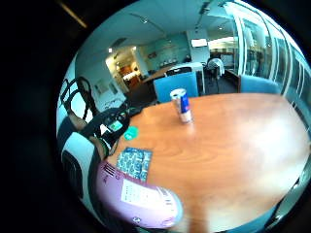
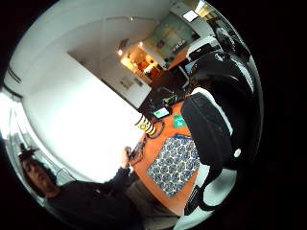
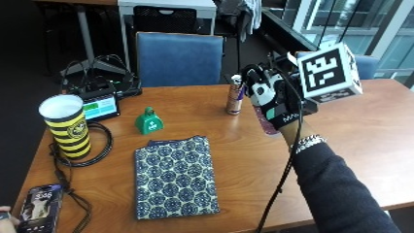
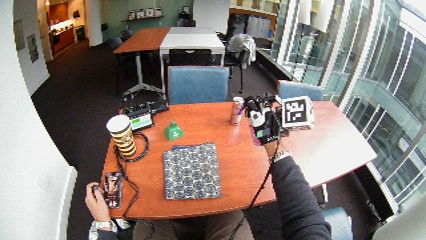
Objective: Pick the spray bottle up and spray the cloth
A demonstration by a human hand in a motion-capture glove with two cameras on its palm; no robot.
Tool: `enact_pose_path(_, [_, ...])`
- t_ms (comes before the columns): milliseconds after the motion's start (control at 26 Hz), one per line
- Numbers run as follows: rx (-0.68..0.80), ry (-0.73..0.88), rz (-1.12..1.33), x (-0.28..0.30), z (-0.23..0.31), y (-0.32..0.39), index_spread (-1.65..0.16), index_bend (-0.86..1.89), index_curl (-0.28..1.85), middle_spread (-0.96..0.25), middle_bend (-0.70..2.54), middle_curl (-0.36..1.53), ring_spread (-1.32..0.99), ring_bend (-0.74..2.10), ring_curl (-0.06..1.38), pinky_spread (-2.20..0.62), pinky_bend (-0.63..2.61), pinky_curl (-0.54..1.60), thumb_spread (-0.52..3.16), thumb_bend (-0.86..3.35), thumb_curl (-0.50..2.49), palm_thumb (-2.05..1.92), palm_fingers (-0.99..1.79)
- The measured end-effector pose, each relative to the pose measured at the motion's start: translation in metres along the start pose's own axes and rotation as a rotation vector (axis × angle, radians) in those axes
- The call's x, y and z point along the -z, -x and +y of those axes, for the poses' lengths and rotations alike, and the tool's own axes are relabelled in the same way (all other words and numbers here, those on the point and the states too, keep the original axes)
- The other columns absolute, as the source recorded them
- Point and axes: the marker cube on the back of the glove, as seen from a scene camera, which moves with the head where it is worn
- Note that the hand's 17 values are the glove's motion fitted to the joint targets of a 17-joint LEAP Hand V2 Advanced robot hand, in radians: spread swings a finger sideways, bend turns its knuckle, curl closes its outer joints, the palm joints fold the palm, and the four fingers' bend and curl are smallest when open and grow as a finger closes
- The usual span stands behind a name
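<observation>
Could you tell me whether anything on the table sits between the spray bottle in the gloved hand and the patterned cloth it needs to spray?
Nothing visible does. The gloved right hand holds the spray bottle above the table, and bare wood lies between it and the cloth. The can stands beside the hand, away from that path.

Your table (image 3: 362, 145) carries: drink can (image 3: 235, 95), green bell (image 3: 149, 121), yellow-and-black striped cup (image 3: 66, 125), phone (image 3: 40, 204), small screen device (image 3: 99, 105); blue chair (image 3: 178, 58) behind.

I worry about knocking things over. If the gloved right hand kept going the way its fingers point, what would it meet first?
Probably the can, standing just beyond the right hand that holds the spray bottle; depth is unclear, so it might pass beside it.
</observation>
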Motion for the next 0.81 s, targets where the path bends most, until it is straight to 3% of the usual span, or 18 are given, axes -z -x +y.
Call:
enact_pose_path(231, [0.184,0.345,0.165,-0.006,-0.019,0.042,-0.29,0.24,0.52,-0.23,0.61,0.55,-0.2,0.64,0.47,-0.32,0.41,0.39,1.49,0.0,0.21,0.63,1.45])
enact_pose_path(500, [0.392,0.647,0.566,-0.023,-0.04,0.084,-0.29,0.27,0.54,-0.23,0.64,0.56,-0.2,0.66,0.47,-0.33,0.42,0.39,1.49,0.0,0.2,0.64,1.43])
enact_pose_path(808, [0.423,0.894,0.774,-0.069,-0.006,0.076,-0.29,0.28,0.55,-0.23,0.66,0.56,-0.2,0.68,0.46,-0.33,0.43,0.39,1.5,0.0,0.19,0.63,1.42])
